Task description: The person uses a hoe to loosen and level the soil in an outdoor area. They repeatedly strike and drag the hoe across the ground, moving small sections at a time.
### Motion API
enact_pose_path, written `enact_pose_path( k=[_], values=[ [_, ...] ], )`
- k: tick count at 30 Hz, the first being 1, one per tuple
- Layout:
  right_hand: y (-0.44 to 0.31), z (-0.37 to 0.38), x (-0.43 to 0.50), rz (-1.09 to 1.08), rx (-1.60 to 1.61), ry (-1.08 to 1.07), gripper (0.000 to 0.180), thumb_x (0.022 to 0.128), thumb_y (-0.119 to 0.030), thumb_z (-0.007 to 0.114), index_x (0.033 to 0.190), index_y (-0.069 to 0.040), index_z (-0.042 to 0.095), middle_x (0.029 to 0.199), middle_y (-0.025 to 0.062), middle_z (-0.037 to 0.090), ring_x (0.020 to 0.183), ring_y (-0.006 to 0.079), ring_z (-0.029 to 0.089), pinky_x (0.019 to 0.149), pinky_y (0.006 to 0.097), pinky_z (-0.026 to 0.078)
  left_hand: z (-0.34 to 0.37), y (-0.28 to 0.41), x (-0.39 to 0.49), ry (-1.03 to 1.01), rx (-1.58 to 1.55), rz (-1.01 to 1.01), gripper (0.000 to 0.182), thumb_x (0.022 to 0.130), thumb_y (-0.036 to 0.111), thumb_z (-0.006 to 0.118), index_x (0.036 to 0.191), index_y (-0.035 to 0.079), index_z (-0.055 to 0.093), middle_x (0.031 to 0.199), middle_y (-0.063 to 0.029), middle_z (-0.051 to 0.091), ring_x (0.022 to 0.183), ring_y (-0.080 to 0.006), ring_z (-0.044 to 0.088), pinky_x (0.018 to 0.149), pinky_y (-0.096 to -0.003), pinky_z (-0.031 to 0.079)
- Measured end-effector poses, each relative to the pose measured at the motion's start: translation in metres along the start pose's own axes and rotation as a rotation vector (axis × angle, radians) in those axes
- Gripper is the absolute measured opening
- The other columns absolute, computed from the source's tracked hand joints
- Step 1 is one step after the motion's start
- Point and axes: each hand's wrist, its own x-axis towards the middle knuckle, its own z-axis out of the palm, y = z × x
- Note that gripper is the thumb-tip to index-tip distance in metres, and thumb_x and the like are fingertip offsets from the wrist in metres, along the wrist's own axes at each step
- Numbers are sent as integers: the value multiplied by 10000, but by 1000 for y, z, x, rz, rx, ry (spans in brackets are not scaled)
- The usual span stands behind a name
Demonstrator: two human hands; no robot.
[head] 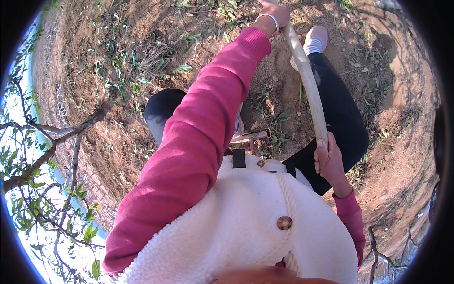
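A long, slightly curved wooden pole [310, 81], pale and smooth like a tool handle, slants across in front of my right leg. My left hand [278, 17], with a silver bracelet at the wrist, grips it near the top edge of the view. Lower down, my right hand [330, 156] is closed around its near end, thumb laid along the wood. The pole's far end lies beyond the picture, so whatever it may carry is hidden.
Loose brown soil [280, 96] with scattered green leaves and dry stalks [152, 64] surrounds my feet. My right shoe [316, 34] is planted ahead. A small wooden piece [248, 137] shows between my legs. Leafy tree branches [53, 142] reach in at left; bare ones [376, 248] at lower right.
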Motion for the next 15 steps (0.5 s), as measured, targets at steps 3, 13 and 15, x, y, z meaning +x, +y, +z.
enact_pose_path(
  k=[3,13,15],
  values=[
    [13,3,-24,5,-26,16,291,1017,-312,465,1143,-50,467,581,-5,463,406,60,442,363,222,376,15,3,-23,4,25,76,451,912,202,533,1236,-76,387,913,-237,687,706,-312,708,578,-396,590],
    [64,-19,-104,53,-171,77,268,996,-278,496,1147,-58,468,560,22,500,431,109,493,414,276,397,55,33,-115,141,-426,70,702,929,273,479,1240,-195,57,956,-345,598,782,-353,690,625,-368,595],
    [75,-24,-123,31,-176,81,250,997,-270,495,1128,-59,469,572,-2,487,433,72,460,403,247,369,72,41,-133,175,-469,46,753,921,263,493,1257,-209,13,981,-353,589,866,-390,675,733,-404,578]
  ],
)
